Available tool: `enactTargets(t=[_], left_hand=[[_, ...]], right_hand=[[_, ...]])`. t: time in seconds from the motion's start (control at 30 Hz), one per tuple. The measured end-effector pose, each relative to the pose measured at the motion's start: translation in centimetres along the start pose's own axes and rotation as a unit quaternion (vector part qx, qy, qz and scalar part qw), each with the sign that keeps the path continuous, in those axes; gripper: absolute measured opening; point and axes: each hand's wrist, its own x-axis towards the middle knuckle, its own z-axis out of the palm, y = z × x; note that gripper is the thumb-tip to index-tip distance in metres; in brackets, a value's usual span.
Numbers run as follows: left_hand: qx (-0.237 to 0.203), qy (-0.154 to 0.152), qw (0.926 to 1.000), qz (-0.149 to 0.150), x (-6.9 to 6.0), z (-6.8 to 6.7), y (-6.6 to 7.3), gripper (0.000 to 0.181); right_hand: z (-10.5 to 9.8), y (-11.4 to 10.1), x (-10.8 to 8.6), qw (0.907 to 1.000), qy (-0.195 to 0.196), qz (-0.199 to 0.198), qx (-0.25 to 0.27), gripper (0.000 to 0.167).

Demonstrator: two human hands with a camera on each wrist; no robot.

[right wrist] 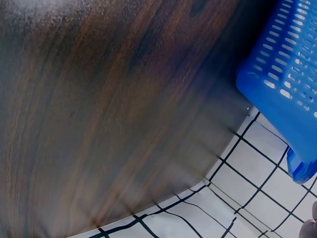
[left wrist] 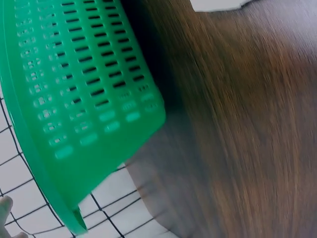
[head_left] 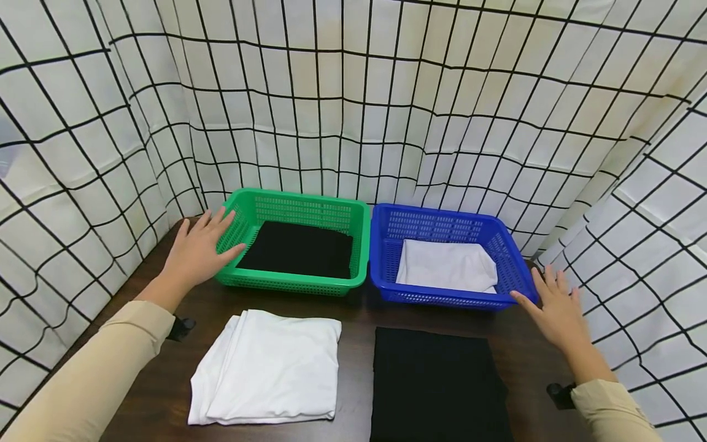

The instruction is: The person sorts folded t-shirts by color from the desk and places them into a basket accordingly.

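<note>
My left hand (head_left: pixel 199 248) hovers by the left end of the green basket (head_left: pixel 298 283), fingers spread and holding nothing. A folded black cloth (head_left: pixel 301 248) lies inside that basket. At the right end of the blue basket (head_left: pixel 442 296) is my right hand (head_left: pixel 558 307), its fingers spread too and nothing held. Whether either hand touches its basket I cannot tell. The blue basket contains a folded white cloth (head_left: pixel 447 266). In front of the green basket lies a folded white garment (head_left: pixel 276 368), and a folded black garment (head_left: pixel 436 387) lies before the blue one. Only fingertips show in the wrist views.
Both baskets stand side by side at the back of the dark wooden table (head_left: pixel 356 344). White curtains with a black grid pattern (head_left: pixel 386 110) enclose the back and both sides. The left wrist view shows the table's wood grain (left wrist: pixel 237 124) beside the green basket.
</note>
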Motion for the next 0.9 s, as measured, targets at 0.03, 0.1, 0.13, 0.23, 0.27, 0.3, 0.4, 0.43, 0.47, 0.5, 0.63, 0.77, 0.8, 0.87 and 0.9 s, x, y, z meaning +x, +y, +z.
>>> enactTargets(t=[0.03,0.1,0.13,0.23,0.27,0.3,0.4,0.43,0.47,0.5,0.63,0.77,0.8,0.87,0.9], left_hand=[[-0.002,0.001,1.0000,0.002,0.0,0.0,0.2,0.083],[-0.006,0.001,1.0000,0.005,0.0,0.1,0.4,0.082],[-0.009,0.000,0.9999,0.006,0.0,0.1,0.6,0.083],[-0.011,-0.005,0.9999,0.009,0.1,0.0,1.1,0.084],[-0.011,-0.006,0.9999,0.009,0.1,0.0,1.3,0.084],[-0.009,-0.007,0.9999,0.009,0.1,0.1,1.5,0.085],[-0.006,-0.010,0.9999,0.011,0.2,0.2,2.0,0.084],[-0.007,-0.011,0.9998,0.013,0.2,0.3,2.2,0.084],[-0.008,-0.011,0.9998,0.014,0.2,0.4,2.3,0.084],[-0.010,-0.012,0.9998,0.015,0.2,0.5,2.5,0.084],[-0.017,-0.009,0.9997,0.015,0.2,0.7,2.9,0.083],[-0.015,-0.011,0.9997,0.017,0.2,1.1,3.3,0.083],[-0.016,-0.012,0.9996,0.019,0.2,1.1,3.4,0.083],[-0.018,-0.016,0.9995,0.022,0.2,1.3,3.8,0.084],[-0.022,-0.018,0.9993,0.022,0.2,1.3,4.0,0.084]], right_hand=[[0.0,-0.1,0.0,1.0000,-0.002,-0.002,0.002,0.085],[0.1,-0.1,-0.1,1.0000,-0.006,-0.003,0.007,0.085],[0.1,-0.2,-0.1,0.9999,-0.007,-0.003,0.009,0.085],[0.1,-0.3,-0.2,0.9999,-0.008,-0.001,0.009,0.085],[0.1,-0.3,-0.2,0.9999,-0.008,-0.001,0.008,0.085],[0.1,-0.4,-0.1,0.9999,-0.009,-0.002,0.007,0.085],[0.2,-0.6,-0.2,0.9999,-0.013,-0.006,0.005,0.086],[0.2,-0.6,-0.2,0.9999,-0.014,-0.007,0.005,0.086],[0.3,-0.7,-0.2,0.9998,-0.015,-0.007,0.007,0.086],[0.4,-0.7,-0.3,0.9998,-0.015,-0.008,0.009,0.086],[0.5,-0.8,-0.4,0.9998,-0.010,-0.013,0.013,0.085],[0.6,-0.8,-0.6,0.9997,-0.010,-0.017,0.013,0.084],[0.7,-0.8,-0.6,0.9997,-0.011,-0.017,0.012,0.085],[0.7,-0.8,-0.8,0.9998,-0.011,-0.016,0.010,0.085],[0.8,-0.8,-0.9,0.9998,-0.011,-0.015,0.008,0.085]])
